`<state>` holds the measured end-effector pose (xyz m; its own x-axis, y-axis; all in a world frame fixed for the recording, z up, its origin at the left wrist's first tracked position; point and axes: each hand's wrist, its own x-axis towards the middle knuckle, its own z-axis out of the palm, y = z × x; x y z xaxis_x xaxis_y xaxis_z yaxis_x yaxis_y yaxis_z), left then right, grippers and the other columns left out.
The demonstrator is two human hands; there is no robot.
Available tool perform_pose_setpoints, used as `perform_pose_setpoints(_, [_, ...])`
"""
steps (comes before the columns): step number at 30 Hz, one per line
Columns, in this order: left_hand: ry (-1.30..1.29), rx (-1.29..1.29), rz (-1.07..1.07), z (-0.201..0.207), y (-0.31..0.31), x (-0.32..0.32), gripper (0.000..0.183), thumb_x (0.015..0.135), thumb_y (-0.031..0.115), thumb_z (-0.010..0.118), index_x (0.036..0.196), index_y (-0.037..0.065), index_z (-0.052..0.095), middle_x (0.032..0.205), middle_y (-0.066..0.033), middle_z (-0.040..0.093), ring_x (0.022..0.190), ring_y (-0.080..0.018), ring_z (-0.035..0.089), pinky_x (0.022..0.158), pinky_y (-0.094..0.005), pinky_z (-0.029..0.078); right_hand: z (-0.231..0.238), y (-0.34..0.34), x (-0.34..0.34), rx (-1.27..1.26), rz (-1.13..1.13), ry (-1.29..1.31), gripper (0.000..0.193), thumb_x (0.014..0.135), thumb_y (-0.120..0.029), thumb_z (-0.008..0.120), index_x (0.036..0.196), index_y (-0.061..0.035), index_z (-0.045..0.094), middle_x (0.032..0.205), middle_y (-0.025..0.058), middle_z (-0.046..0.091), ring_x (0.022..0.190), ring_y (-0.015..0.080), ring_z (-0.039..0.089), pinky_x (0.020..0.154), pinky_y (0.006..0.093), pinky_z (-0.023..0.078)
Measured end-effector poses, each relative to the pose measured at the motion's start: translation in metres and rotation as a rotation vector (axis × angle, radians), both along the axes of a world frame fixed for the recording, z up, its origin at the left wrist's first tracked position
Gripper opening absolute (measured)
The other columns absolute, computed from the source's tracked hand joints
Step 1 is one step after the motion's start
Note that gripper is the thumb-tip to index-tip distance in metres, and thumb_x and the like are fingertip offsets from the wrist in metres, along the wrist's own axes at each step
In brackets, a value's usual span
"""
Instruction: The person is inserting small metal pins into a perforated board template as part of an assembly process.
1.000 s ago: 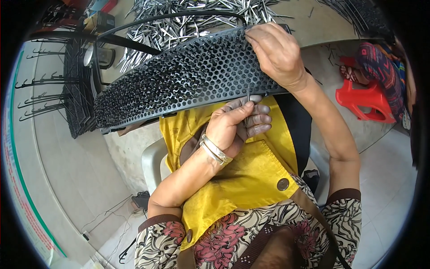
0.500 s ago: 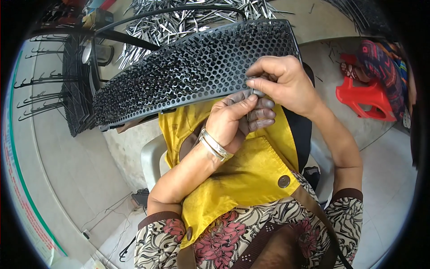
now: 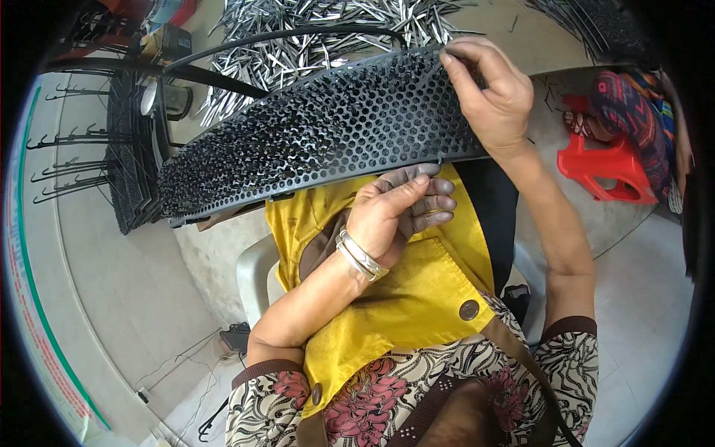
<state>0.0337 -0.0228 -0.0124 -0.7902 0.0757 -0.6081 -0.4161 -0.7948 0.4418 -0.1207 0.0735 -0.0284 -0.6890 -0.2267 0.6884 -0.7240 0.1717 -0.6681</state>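
Observation:
A curved black panel (image 3: 372, 134) full of round holes lies across in front of me. Small dark pieces crowd the holes on its left and middle, and more bare holes show toward the right. My right hand (image 3: 491, 97) is over the panel's far right corner, thumb and forefinger pinched together; what sits between them is too small to make out. Below the panel's near edge, my left hand (image 3: 402, 197) is palm up with the thumb pressed to the fingers. A thin dark piece (image 3: 439, 159) pokes out by its fingertips. The other left fingers are curled.
A heap of thin metal strips (image 3: 298, 48) lies on the table beyond the panel. At left, a rack (image 3: 130, 149) with black hooks stands beside a metal cup (image 3: 175, 99). A red stool (image 3: 603, 167) and another person's patterned clothing (image 3: 633, 112) are at right.
My right hand has left my left hand and moved up to the panel's far right corner, still pinching. My left hand has stayed nearly in place. The panel shifted slightly down.

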Motion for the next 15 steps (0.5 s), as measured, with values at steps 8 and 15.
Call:
perform_pose_setpoints(8, [-0.007,-0.007,0.005,0.000,-0.004,0.000,0.025,0.085,0.011,0.051,0.105,-0.003,0.049,0.092,-0.0142,0.059,0.078,-0.0210,0.060,0.069,-0.0306,0.051,-0.005,-0.012,-0.010,0.053,0.085,0.363,0.013,0.068,0.009,0.062,0.077,0.0038,0.056,0.077,0.0115,0.059,0.069,0.0233,0.059,0.063,0.0277,0.048])
perform_pose_setpoints(15, [-0.014,0.008,0.008,-0.001,-0.006,0.001,0.027,0.085,0.010,0.051,0.108,-0.004,0.047,0.092,-0.0137,0.059,0.078,-0.0208,0.060,0.071,-0.0313,0.051,-0.010,-0.011,-0.002,0.204,0.152,0.424,0.018,0.061,0.013,0.058,0.078,0.0057,0.055,0.082,0.0151,0.057,0.074,0.0296,0.057,0.065,0.0334,0.048])
